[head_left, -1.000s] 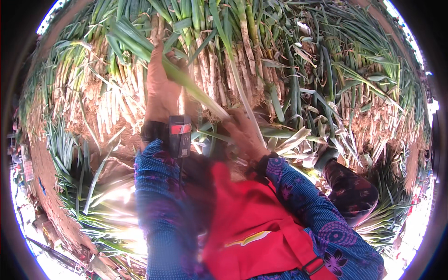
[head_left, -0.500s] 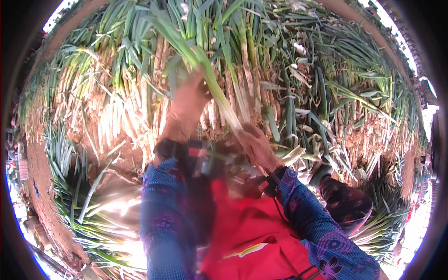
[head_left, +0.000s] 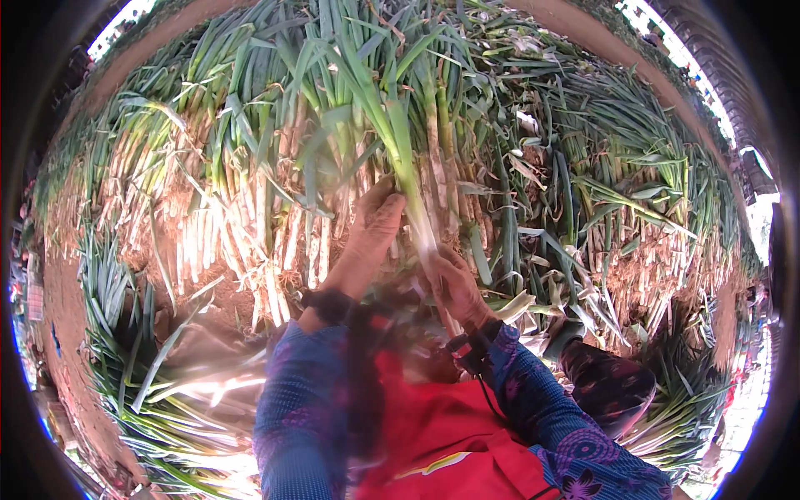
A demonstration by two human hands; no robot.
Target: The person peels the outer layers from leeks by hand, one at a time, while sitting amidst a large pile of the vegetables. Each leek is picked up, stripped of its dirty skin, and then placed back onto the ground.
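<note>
A long green onion (head_left: 402, 158) slants in front of me, its green leaves pointing away and its pale shaft toward me. My right hand (head_left: 457, 287) grips the lower white part of the shaft. Higher up, my left hand (head_left: 373, 232) is closed against the stalk, thumb toward me; the stalk partly hides its fingertips. Behind both hands lies a dense row of green onions (head_left: 312, 233) with soil on their white ends. The root end of the held one is partly covered by my right hand.
More green onions (head_left: 642, 225) are heaped on the right, with loose stripped leaves (head_left: 575, 283) before them. At the lower left, cleaner green onions (head_left: 196, 417) lie near a pale sheet (head_left: 208, 358). A red apron (head_left: 458, 442) covers my front. Bare soil (head_left: 75, 333) borders the left side.
My left hand has drawn down along the stalk toward me and slightly right. The green onion stands more upright, and my right hand has come slightly nearer.
</note>
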